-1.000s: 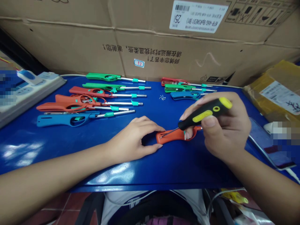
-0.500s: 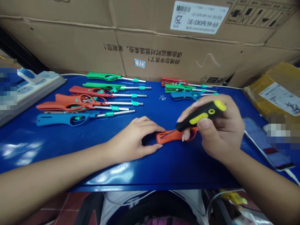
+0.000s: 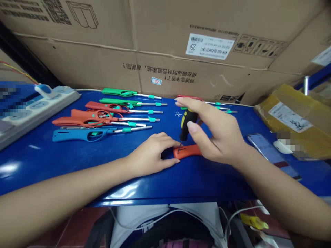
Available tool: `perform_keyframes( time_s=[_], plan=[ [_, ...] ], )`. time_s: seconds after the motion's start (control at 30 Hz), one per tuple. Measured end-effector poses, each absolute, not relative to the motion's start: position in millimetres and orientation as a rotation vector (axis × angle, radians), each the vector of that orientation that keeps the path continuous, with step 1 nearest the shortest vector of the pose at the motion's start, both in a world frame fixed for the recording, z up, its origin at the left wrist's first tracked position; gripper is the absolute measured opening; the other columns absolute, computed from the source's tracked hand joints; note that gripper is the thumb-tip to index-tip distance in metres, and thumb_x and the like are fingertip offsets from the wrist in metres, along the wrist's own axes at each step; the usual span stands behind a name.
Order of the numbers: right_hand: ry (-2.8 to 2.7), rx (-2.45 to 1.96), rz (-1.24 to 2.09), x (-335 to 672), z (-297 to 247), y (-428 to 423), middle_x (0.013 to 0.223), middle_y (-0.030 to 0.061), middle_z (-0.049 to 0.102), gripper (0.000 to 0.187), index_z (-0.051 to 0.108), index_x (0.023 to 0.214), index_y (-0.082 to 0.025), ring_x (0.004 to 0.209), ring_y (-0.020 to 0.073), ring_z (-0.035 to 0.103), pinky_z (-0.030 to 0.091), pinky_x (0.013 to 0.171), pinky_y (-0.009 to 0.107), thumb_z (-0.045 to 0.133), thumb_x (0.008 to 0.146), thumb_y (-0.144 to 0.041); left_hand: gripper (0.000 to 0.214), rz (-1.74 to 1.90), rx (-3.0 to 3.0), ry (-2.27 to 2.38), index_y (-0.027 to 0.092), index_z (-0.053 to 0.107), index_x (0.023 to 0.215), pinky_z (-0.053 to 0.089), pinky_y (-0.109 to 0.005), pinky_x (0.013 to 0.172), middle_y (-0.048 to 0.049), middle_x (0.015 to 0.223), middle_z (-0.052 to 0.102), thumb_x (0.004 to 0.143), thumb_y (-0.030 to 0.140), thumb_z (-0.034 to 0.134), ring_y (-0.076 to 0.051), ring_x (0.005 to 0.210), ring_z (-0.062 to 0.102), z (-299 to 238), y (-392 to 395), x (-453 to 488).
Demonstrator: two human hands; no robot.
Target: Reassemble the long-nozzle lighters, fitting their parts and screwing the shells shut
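An orange long-nosed gas lighter (image 3: pixel 190 151) lies flat on the blue table (image 3: pixel 144 187), its front part hidden by my right hand. My left hand (image 3: pixel 147 155) pinches the butt end of its handle between thumb and fingers. My right hand (image 3: pixel 219 134) grips a black and yellow screwdriver (image 3: pixel 184 130), held steeply. The screwdriver's tip touches the handle near the butt, where a small hole or screw seems to sit. Beyond it lies a little group of tiny screws (image 3: pixel 178 114).
Several green, red and blue lighters (image 3: pixel 103 117) lie in a row at the left. More lighters (image 3: pixel 219 104) lie behind my right hand, partly hidden. A power strip (image 3: pixel 38 110) stands far left; a phone (image 3: pixel 274 156) and a taped carton (image 3: pixel 289 117) are at the right. A large cardboard box (image 3: pixel 160 41) walls the back.
The screwdriver has swung from a low slant to nearly upright, my right hand turning with it. My left hand keeps its hold on the lighter. The whole view has shifted somewhat.
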State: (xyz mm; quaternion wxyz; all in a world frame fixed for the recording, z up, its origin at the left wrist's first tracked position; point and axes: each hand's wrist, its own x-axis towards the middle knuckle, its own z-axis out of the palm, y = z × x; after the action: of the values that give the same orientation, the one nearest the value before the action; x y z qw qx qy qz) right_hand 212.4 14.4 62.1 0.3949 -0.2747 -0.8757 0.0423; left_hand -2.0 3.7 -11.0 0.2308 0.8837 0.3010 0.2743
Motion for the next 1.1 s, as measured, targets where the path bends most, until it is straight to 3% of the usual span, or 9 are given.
perform_keyframes(
  time_s=[0.1, 0.3, 0.43, 0.5, 0.67, 0.77, 0.87, 1.03, 1.1],
  plan=[
    [-2.213, -0.584, 0.044, 211, 58, 17, 0.125, 0.0033, 0.074, 0.040, 0.058, 0.137, -0.033, 0.101, 0.0243, 0.073, 0.061, 0.090, 0.042, 0.055, 0.098, -0.025, 0.026, 0.787, 2.461, 0.801, 0.018, 0.069, 0.112, 0.053, -0.038, 0.090, -0.0059, 0.103, 0.075, 0.089, 0.028, 0.074, -0.023, 0.097, 0.066, -11, 3, -2],
    [-1.928, -0.588, -0.126, 211, 41, 17, 0.093, 0.0015, 0.076, 0.029, 0.068, 0.109, -0.031, 0.078, 0.0217, 0.072, 0.062, 0.074, 0.036, 0.081, 0.083, -0.027, 0.030, 0.781, 2.474, 0.788, 0.017, 0.069, 0.117, 0.052, -0.040, 0.093, -0.0091, 0.112, 0.075, 0.089, 0.025, 0.073, -0.025, 0.104, 0.068, -11, 3, -2],
    [-2.064, -0.594, 0.072, 213, 44, 10, 0.121, 0.0051, 0.074, 0.041, 0.059, 0.137, -0.033, 0.099, 0.0257, 0.073, 0.061, 0.089, 0.044, 0.060, 0.097, -0.027, 0.029, 0.765, 2.451, 0.799, 0.018, 0.069, 0.116, 0.052, -0.038, 0.091, -0.0073, 0.110, 0.075, 0.089, 0.024, 0.073, -0.024, 0.101, 0.068, -9, 3, -1],
    [-2.103, -0.584, 0.130, 213, 46, 6, 0.125, 0.0051, 0.072, 0.045, 0.055, 0.143, -0.034, 0.096, 0.0254, 0.074, 0.062, 0.087, 0.045, 0.055, 0.098, -0.026, 0.027, 0.751, 2.441, 0.800, 0.019, 0.069, 0.115, 0.052, -0.037, 0.091, -0.0062, 0.109, 0.075, 0.089, 0.024, 0.073, -0.023, 0.101, 0.067, -9, 3, -1],
    [-1.956, -0.629, -0.122, 209, 43, 2, 0.090, -0.0007, 0.076, 0.036, 0.065, 0.112, -0.035, 0.074, 0.0212, 0.071, 0.062, 0.066, 0.035, 0.083, 0.082, -0.027, 0.022, 0.782, 2.441, 0.805, 0.021, 0.070, 0.111, 0.051, -0.037, 0.088, -0.0035, 0.104, 0.075, 0.089, 0.023, 0.073, -0.022, 0.097, 0.067, -11, 2, -1],
    [-1.968, -0.614, -0.021, 209, 40, 6, 0.106, 0.0022, 0.076, 0.026, 0.063, 0.121, -0.032, 0.084, 0.0216, 0.074, 0.064, 0.073, 0.037, 0.064, 0.096, -0.037, 0.024, 0.766, 2.433, 0.818, 0.020, 0.070, 0.114, 0.050, -0.037, 0.089, -0.0039, 0.107, 0.075, 0.091, 0.025, 0.073, -0.022, 0.098, 0.067, -11, 1, -1],
    [-2.042, -0.560, 0.052, 208, 40, 9, 0.118, 0.0046, 0.073, 0.034, 0.055, 0.135, -0.028, 0.086, 0.0201, 0.074, 0.064, 0.077, 0.040, 0.045, 0.103, -0.033, 0.027, 0.728, 2.425, 0.822, 0.020, 0.069, 0.117, 0.050, -0.037, 0.091, -0.0040, 0.110, 0.075, 0.091, 0.026, 0.073, -0.022, 0.101, 0.066, -11, 1, -1],
    [-1.888, -0.699, -0.128, 208, 43, 10, 0.080, -0.0022, 0.069, 0.017, 0.062, 0.093, -0.027, 0.063, 0.0154, 0.065, 0.057, 0.056, 0.029, 0.077, 0.086, -0.033, 0.028, 0.754, 2.448, 0.793, 0.018, 0.068, 0.119, 0.050, -0.037, 0.093, -0.0051, 0.114, 0.075, 0.092, 0.025, 0.071, -0.022, 0.104, 0.067, -12, 2, -2],
    [-1.910, -0.720, 0.000, 210, 42, 11, 0.084, -0.0005, 0.068, 0.017, 0.062, 0.100, -0.026, 0.068, 0.0164, 0.067, 0.055, 0.053, 0.028, 0.071, 0.092, -0.038, 0.028, 0.760, 2.457, 0.791, 0.017, 0.068, 0.119, 0.050, -0.037, 0.092, -0.0052, 0.112, 0.075, 0.093, 0.026, 0.071, -0.022, 0.103, 0.067, -12, 2, -1]
  ],
)
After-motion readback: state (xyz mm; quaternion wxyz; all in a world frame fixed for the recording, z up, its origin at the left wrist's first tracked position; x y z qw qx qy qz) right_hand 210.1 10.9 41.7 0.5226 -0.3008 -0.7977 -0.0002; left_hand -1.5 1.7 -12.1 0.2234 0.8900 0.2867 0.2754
